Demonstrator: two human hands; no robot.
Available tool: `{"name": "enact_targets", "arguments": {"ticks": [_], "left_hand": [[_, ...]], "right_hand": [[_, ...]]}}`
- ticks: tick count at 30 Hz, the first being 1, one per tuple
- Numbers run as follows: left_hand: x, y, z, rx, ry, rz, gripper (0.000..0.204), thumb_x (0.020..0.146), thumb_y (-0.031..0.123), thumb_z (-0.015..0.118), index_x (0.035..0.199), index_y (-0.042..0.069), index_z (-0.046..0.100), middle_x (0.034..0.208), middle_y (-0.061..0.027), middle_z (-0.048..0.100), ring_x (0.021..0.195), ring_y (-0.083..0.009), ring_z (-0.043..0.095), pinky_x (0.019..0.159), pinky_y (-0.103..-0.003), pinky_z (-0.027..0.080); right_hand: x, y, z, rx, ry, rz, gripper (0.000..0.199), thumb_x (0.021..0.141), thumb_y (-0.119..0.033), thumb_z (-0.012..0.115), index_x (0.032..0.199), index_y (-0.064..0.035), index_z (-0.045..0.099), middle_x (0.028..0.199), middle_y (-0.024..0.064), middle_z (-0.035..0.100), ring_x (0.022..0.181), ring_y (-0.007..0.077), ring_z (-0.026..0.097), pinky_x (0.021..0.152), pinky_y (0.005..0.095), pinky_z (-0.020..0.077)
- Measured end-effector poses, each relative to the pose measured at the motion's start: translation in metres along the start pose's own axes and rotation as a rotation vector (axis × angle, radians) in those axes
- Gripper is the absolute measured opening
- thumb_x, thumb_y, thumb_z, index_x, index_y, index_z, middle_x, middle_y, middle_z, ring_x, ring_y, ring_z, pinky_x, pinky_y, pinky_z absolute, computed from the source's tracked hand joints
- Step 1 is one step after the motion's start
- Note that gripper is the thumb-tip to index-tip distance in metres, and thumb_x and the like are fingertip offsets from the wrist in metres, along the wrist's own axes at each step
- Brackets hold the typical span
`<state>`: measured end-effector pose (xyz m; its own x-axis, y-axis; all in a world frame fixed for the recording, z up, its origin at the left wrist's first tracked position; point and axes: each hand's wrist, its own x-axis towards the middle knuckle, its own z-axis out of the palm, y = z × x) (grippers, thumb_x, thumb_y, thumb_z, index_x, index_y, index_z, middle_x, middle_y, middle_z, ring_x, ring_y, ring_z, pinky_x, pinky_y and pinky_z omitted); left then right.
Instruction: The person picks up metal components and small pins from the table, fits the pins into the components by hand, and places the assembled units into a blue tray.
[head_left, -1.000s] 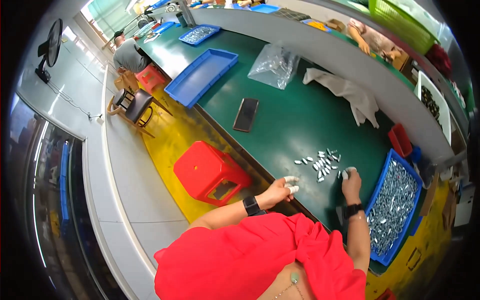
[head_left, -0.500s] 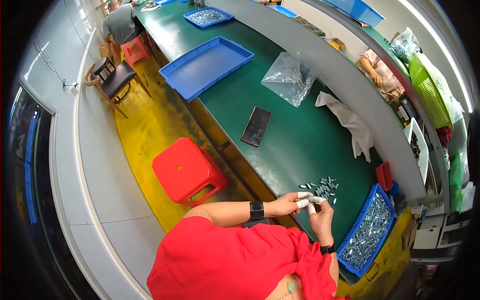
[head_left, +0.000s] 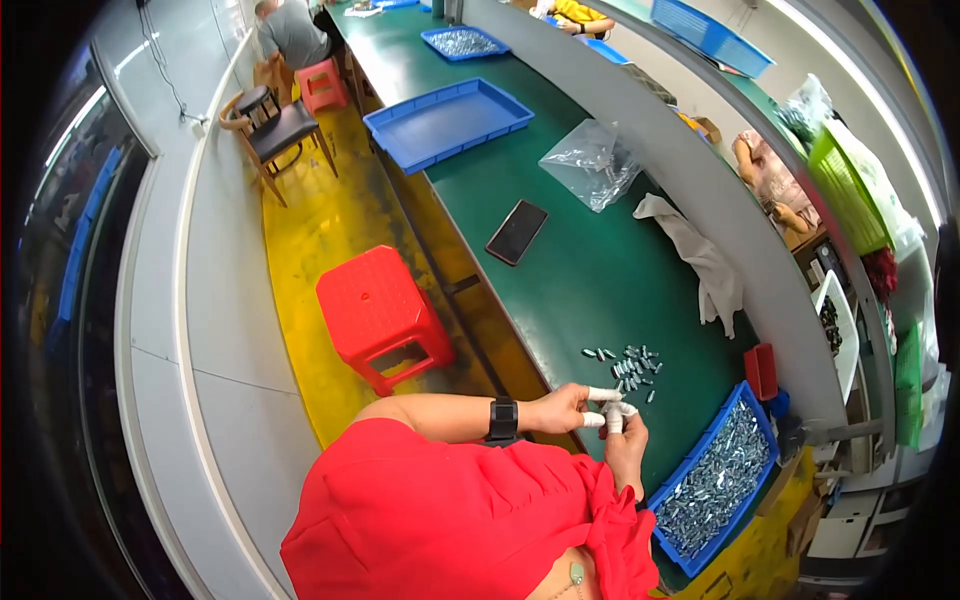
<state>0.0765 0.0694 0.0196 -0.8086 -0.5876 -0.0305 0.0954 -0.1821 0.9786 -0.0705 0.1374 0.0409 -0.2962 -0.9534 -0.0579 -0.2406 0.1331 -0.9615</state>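
My left hand (head_left: 562, 410) and my right hand (head_left: 626, 450) meet at the near edge of the green table (head_left: 560, 300). White wraps cover several fingertips. Thumbs and fingers are pinched together, the two hands touching; whatever lies between them is too small and hidden to make out. Just beyond the fingers, a loose cluster of small shiny metal pieces (head_left: 632, 370) lies on the tabletop. To the right of my right hand is a blue tray (head_left: 738, 512) filled with many similar pieces.
Farther along the table lie a phone (head_left: 517, 233), a see-through plastic bag (head_left: 592, 170), a whitish cloth (head_left: 705, 265) and a wide blue tray (head_left: 450, 125). A red bin (head_left: 760, 371) stands by the partition. A red stool (head_left: 370, 305) is at left. Other people sit beyond.
The whole view has shifted, the tabletop things changing place in the picture with it. My hands stay pinched together beside the metal pieces, their fingers slightly rearranged.
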Motion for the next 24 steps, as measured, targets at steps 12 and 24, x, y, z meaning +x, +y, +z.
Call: {"name": "enact_targets", "arguments": {"ticks": [12, 24], "left_hand": [[0.008, 0.004, 0.05, 0.153, 0.076, 0.039, 0.034, 0.092, 0.015, 0.048, 0.124, 0.005, 0.044, 0.073, 0.0008, 0.052, 0.058, -0.0058, 0.046, 0.054, -0.02, 0.039], [0.051, -0.011, -0.075, -0.243, 0.214, -0.403, 0.028, 0.09, 0.015, 0.048, 0.115, 0.003, 0.046, 0.09, -0.0051, 0.056, 0.064, -0.0093, 0.049, 0.057, -0.023, 0.042]], "right_hand": [[-0.027, 0.031, -0.032, 0.317, -0.032, 0.022, 0.008, 0.088, -0.01, 0.053, 0.085, -0.0021, 0.054, 0.071, 0.0001, 0.053, 0.061, 0.009, 0.05, 0.053, 0.0232, 0.0408], [-0.035, 0.086, -0.164, -0.655, 1.051, 0.103, 0.017, 0.085, -0.009, 0.054, 0.099, -0.0009, 0.058, 0.094, 0.0131, 0.06, 0.085, 0.0182, 0.056, 0.076, 0.0295, 0.0448]]}}
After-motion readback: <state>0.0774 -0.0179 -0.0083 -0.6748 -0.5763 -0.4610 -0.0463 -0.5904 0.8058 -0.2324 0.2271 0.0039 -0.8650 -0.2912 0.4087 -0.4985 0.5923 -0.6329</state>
